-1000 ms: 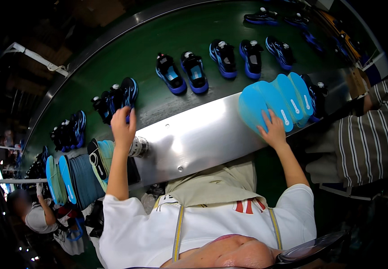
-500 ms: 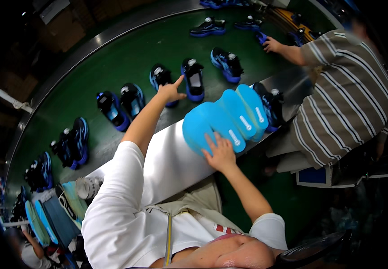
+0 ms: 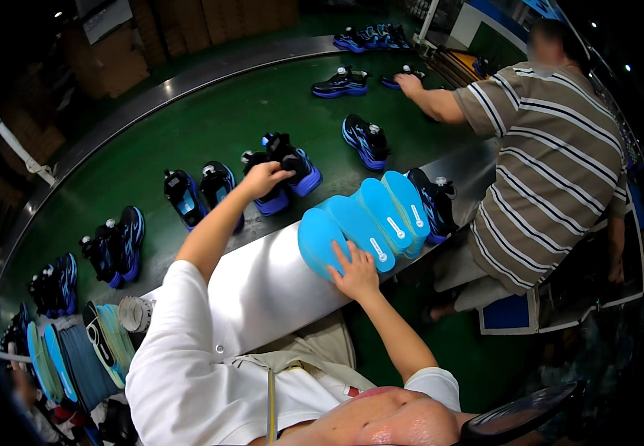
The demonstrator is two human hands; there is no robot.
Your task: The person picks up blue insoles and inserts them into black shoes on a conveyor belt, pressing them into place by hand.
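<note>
My left hand reaches over the green surface, its fingers closed at the collar of a black-and-blue sneaker that is tilted to one side. Its mate stands beside it, partly covered by my hand. My right hand lies open, fingers spread, on the nearest of the light blue insoles. These insoles sit in overlapping stacks on a metal ledge, with more stacks to the right. A sneaker stands just past the stacks.
More sneakers stand in pairs along the green surface, like the pair left of my hand. A co-worker in a striped shirt reaches to a far sneaker. Stacked insoles and a white roll lie at the left.
My left hand has gone from spread fingers to closed at the sneaker, which has shifted left and tipped over. My right hand stays on the insoles. The co-worker's arm has moved left.
</note>
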